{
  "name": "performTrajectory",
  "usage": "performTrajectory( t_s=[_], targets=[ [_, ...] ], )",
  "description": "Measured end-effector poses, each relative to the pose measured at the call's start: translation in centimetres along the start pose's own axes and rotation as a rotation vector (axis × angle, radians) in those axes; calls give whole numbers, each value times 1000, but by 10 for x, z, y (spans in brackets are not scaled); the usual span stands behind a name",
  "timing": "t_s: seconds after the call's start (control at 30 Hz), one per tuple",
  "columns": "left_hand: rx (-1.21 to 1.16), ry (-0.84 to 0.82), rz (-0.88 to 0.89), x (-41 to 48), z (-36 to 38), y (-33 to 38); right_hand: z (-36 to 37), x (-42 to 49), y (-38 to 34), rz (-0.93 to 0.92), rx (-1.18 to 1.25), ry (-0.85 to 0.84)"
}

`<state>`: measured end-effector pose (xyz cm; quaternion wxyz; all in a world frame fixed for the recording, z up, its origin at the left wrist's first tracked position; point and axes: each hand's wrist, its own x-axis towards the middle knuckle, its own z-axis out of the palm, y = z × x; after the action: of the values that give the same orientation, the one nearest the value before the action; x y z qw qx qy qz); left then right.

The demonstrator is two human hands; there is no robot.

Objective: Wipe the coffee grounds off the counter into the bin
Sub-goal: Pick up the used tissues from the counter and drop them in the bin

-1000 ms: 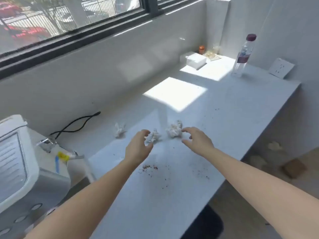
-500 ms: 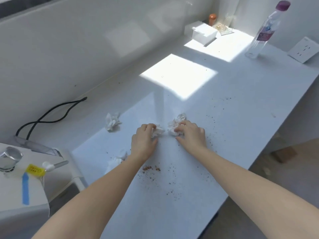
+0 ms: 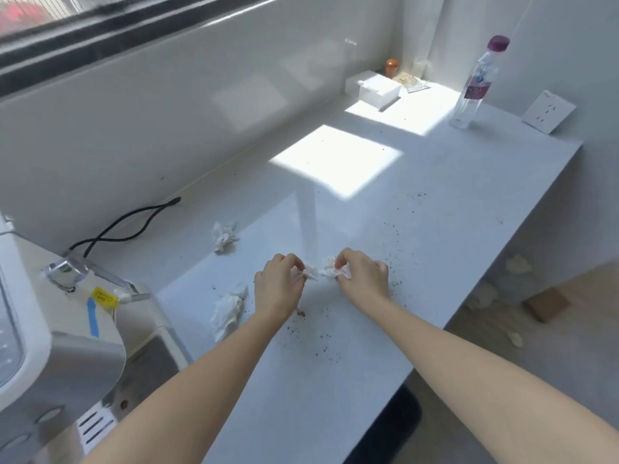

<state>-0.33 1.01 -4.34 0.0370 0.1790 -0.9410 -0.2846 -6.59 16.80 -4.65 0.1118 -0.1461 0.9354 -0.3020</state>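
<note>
- My left hand point(image 3: 279, 284) is curled closed, fingers pinched onto a crumpled white tissue point(image 3: 306, 272) just above the counter point(image 3: 435, 202).
- My right hand point(image 3: 363, 279) is likewise curled tight, gripping a second tissue wad point(image 3: 330, 267); a reddish stain shows on its upper edge.
- The two wads meet between my hands, and I cannot tell whether they are touching or just beside each other.
- The coffee grounds point(image 3: 318, 343) lie scattered as dark specks on the white counter, mostly just near of my hands, between my forearms.
- More specks trail off to the right of my right hand and further away toward the sunlit patch.
- A small reddish-brown clump point(image 3: 300, 313) sits right beside my left wrist.
- A loose tissue point(image 3: 227, 309) lies flat on the counter to the left of my left forearm, with specks around it.
- Another crumpled tissue point(image 3: 223, 235) sits further off to the left, near the black cable point(image 3: 127, 222).
- At the near left stands a white and silver machine point(image 3: 50, 346) with a blue strip and a yellow tag on top.
- At the far right stand a water bottle point(image 3: 477, 85) with a purple cap, a white box point(image 3: 373, 88) and a wall socket point(image 3: 547, 111).
- A dark object point(image 3: 395, 426) shows below the counter's near edge; I cannot tell whether it is the bin.
- Pale crumpled scraps point(image 3: 517, 264) lie on the floor at the right.
</note>
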Motion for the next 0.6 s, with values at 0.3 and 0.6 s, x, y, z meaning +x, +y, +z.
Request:
performTrajectory(
  t_s=[0.3, 0.6],
  targets=[
    [-121, -125, 24, -83, -1, 43, -45, -72, 21, -102, 43, -110],
    [-74, -219, 57, -170, 49, 101, -75, -154, 86, -30, 68, -151]
  ],
)
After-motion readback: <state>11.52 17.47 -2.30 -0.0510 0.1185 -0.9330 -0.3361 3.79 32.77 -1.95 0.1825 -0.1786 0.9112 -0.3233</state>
